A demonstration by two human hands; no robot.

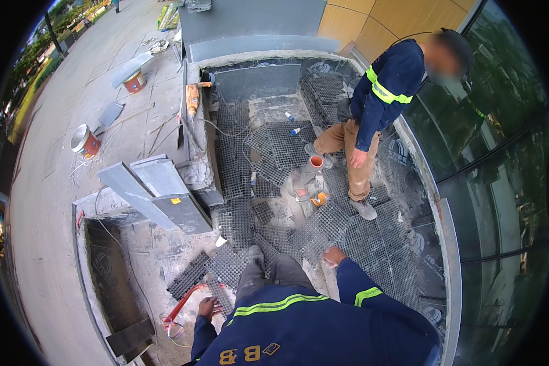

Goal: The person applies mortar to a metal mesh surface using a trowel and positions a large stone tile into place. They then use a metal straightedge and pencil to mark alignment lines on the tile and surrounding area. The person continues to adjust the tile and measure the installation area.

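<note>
My left hand (207, 307) is low in the head view, its fingers curled at the edge of a narrow strip of grey plastic grid (218, 293). Just beside it lies a red long-handled tool (185, 301), partly hidden behind the strip. To the right of my legs, my right hand (333, 257) hangs closed above the grid tiles (323, 229); what it holds, if anything, is hidden. Black grid tiles cover much of the sunken floor around my feet. A darker grid piece (188, 276) rests left of my boot, near a white cup (220, 241).
A co-worker (381, 91) stands at the right, beside an orange-brown pot (316, 161). Grey slabs (155, 189) lean at the left ledge. An orange power tool (193, 99) lies on the wall, its cable trailing down. Buckets (85, 141) stand on the paving. Dark glass (500, 183) borders the right.
</note>
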